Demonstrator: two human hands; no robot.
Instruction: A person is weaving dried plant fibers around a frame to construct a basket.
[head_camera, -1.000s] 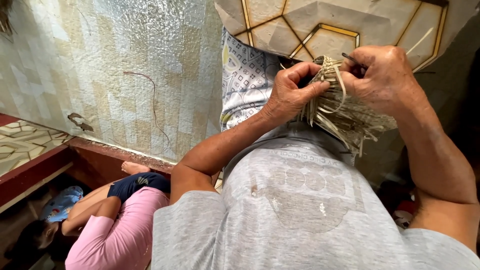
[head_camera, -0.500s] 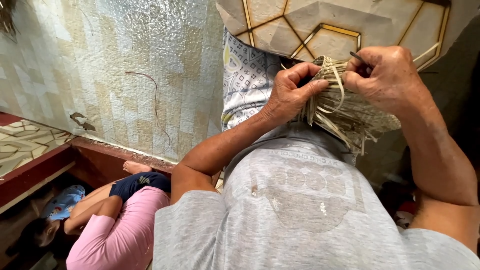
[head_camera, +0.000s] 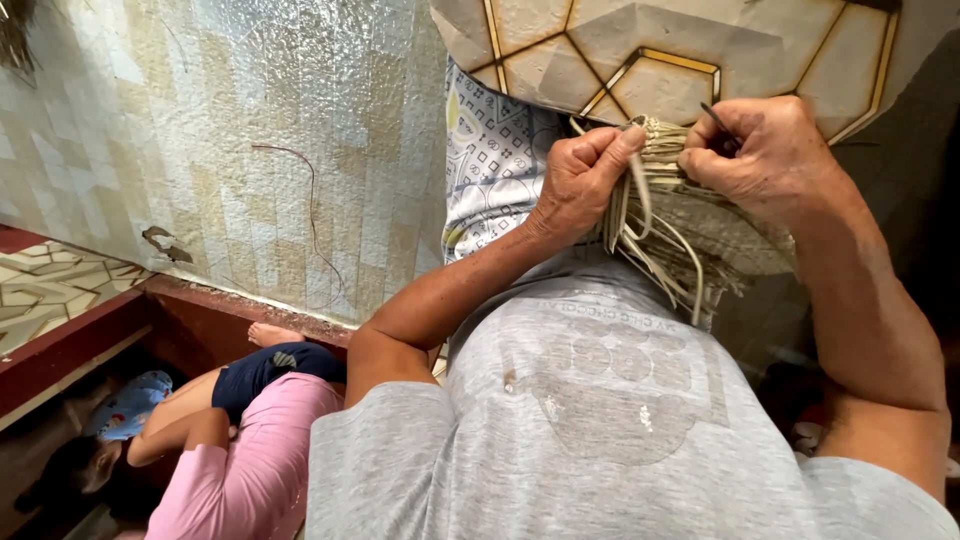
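Observation:
A bundle of pale woven straw strips (head_camera: 668, 225) is held up in front of my grey shirt (head_camera: 600, 400). My left hand (head_camera: 580, 180) is closed around the left side of the weave, pinching a strip at the top. My right hand (head_camera: 770, 155) grips the right side and pinches a thin dark needle-like tool (head_camera: 715, 118) between thumb and finger. Loose strip ends hang down and curl below both hands.
A patterned cloth (head_camera: 495, 160) hangs behind my left hand. A tiled wall (head_camera: 230, 140) fills the left. Another person in a pink top (head_camera: 250, 460) lies low at the left beside a red-brown ledge (head_camera: 90, 330). A panelled surface with gold lines (head_camera: 680, 50) is above.
Both hands have shifted slightly on the weave, and the strip under my left thumb now hangs straighter. The view has drifted a little.

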